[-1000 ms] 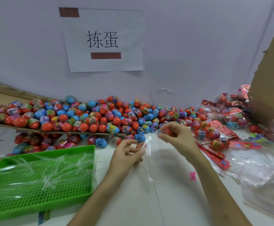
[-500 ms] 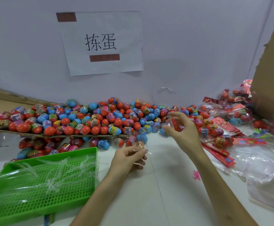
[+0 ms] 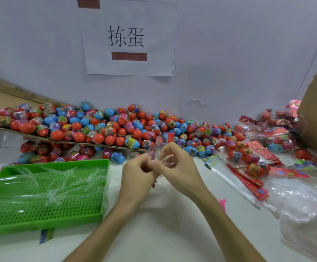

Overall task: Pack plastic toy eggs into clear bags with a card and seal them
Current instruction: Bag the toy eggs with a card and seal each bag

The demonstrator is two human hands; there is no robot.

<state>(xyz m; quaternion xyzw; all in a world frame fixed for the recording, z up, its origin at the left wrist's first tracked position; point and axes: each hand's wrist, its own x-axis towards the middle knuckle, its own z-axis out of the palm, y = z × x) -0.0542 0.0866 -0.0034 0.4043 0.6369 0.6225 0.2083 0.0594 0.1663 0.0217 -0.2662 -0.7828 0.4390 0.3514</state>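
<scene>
Fingers (image 3: 168,148) of the left hand (image 3: 136,176) and right hand (image 3: 182,169) pinch a clear bag (image 3: 154,149) together, a red card (image 3: 170,136) showing just above them. Beyond lies the heap of loose toy eggs (image 3: 116,129); rightward, packed bags (image 3: 237,155). Some packing looks done, but most eggs are unpacked.

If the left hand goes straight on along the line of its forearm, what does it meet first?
Probably the pile of toy eggs just beyond the clear bag that the left hand holds with the right hand; depth is hard to judge.
</scene>
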